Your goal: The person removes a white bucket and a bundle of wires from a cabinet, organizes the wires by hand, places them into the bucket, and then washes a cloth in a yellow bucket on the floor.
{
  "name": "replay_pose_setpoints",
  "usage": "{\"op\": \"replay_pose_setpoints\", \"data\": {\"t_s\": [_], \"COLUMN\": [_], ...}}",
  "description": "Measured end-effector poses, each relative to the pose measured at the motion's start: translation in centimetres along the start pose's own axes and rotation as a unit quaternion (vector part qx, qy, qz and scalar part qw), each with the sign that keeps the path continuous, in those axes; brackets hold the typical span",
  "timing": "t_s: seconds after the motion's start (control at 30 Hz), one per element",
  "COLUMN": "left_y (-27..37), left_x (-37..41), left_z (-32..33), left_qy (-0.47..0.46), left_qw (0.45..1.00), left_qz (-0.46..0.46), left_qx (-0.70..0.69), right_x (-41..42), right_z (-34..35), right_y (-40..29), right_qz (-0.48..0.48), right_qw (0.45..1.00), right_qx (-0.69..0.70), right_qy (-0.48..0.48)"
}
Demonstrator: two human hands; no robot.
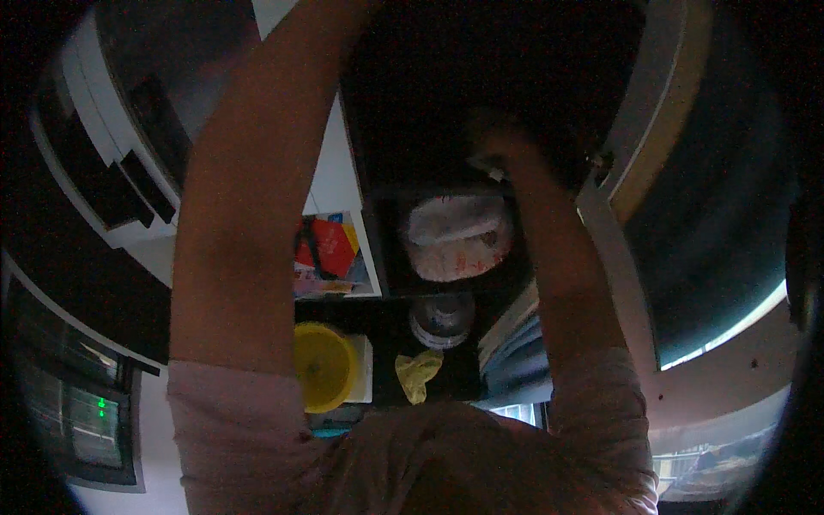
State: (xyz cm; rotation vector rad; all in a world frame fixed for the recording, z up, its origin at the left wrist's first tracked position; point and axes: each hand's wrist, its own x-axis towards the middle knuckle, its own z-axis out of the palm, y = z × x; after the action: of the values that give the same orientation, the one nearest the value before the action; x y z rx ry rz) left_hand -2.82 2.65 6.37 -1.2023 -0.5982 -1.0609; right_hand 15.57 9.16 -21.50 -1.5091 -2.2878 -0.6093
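My left arm reaches up past the top edge, so my left hand is out of view. Deep shadow surrounds my right hand, which reaches into a dark space. A small pale object shows against its near side; whether the fingers grip it is too dark to tell. Nearer to me, a whitish plastic bag with red printing lies on a dark surface beside my right forearm. To its left, a red packet with a dark strap across it sits among other colourful packets in a white-edged compartment.
Below are a yellow round lid or basin, a clear round container and a crumpled yellow bag. Blue fabric hangs near my right elbow. A dark appliance with a green display stands at the lower left.
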Motion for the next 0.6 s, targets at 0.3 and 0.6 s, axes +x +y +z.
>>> {"op": "replay_pose_setpoints", "data": {"t_s": [0.3, 0.6], "left_y": [2.2, 1.3], "left_x": [1.1, -2.8], "left_z": [-1.8, -4.6], "left_qy": [-0.028, -0.084], "left_qw": [0.993, 0.990], "left_qz": [-0.087, -0.079], "left_qx": [-0.073, -0.078], "right_x": [4.4, -6.6], "right_z": [1.7, -3.7], "right_y": [-5.1, -3.0], "right_qz": [-0.014, -0.119], "right_qw": [0.991, 0.943], "right_qx": [0.102, 0.284], "right_qy": [-0.086, -0.123]}}
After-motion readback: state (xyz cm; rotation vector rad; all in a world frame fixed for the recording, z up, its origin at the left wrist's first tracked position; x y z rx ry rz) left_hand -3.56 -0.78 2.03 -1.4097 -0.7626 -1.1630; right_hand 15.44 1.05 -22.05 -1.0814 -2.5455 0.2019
